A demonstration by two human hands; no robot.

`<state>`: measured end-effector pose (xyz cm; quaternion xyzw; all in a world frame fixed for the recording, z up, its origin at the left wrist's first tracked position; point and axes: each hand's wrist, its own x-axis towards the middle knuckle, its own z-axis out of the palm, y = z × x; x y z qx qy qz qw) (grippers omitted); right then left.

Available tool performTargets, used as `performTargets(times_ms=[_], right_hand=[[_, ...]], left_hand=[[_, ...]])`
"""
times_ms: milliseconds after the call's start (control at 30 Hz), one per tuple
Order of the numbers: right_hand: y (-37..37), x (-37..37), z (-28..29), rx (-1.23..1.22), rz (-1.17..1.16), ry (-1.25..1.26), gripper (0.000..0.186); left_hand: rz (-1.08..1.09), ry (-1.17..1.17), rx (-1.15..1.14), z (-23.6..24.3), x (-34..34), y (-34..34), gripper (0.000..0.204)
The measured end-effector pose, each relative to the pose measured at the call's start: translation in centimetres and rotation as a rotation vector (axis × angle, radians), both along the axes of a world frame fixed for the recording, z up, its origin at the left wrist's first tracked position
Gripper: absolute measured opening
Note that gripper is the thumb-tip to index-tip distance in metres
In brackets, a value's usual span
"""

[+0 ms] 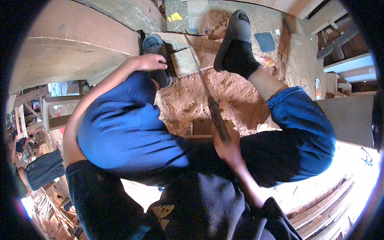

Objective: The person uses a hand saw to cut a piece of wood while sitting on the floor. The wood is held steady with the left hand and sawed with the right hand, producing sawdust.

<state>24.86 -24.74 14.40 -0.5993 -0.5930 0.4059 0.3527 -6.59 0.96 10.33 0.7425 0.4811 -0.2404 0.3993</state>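
My right hand [227, 146] is wrapped round the handle end of a handsaw [203, 82], which I see nearly edge-on. Its long tapering blade points forward and slightly left, and the tip reaches over a pale wooden board [185, 64] on the floor. Whether the teeth touch the wood, I cannot tell. My left hand [152, 63] rests by my left shoe [160, 50], fingers loosely curled, with nothing visible in them. That dark shoe presses on the board's left end. My right shoe [239, 30] stands at the board's far right end.
Sawdust [180, 100] covers the floor between my legs. A large timber slab [76, 52] stands at the left. A dark flat scrap [265, 42] and a yellow scrap [175, 17] lie ahead. Another person [22, 176] is at the far left; planks [324, 216] lie behind right.
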Motion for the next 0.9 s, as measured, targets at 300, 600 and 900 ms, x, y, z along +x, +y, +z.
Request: performTargets(times_ms=[300,600,900], right_hand=[[3.1,-2.1,0.1,-0.254,-0.044,0.137,0.024],[0.0,0.4,-2.5,-0.111,0.005,0.042,0.023],[-1.2,0.1,-0.7,0.264,0.002,-0.161,0.019]], left_hand=[[0.01,-0.038,0.023,-0.2,0.8,0.6,0.057],[-0.043,0.052,-0.106,1.2,3.3,-0.4,0.06],[-0.026,-0.023,0.035,-0.7,1.9,0.3,0.058]])
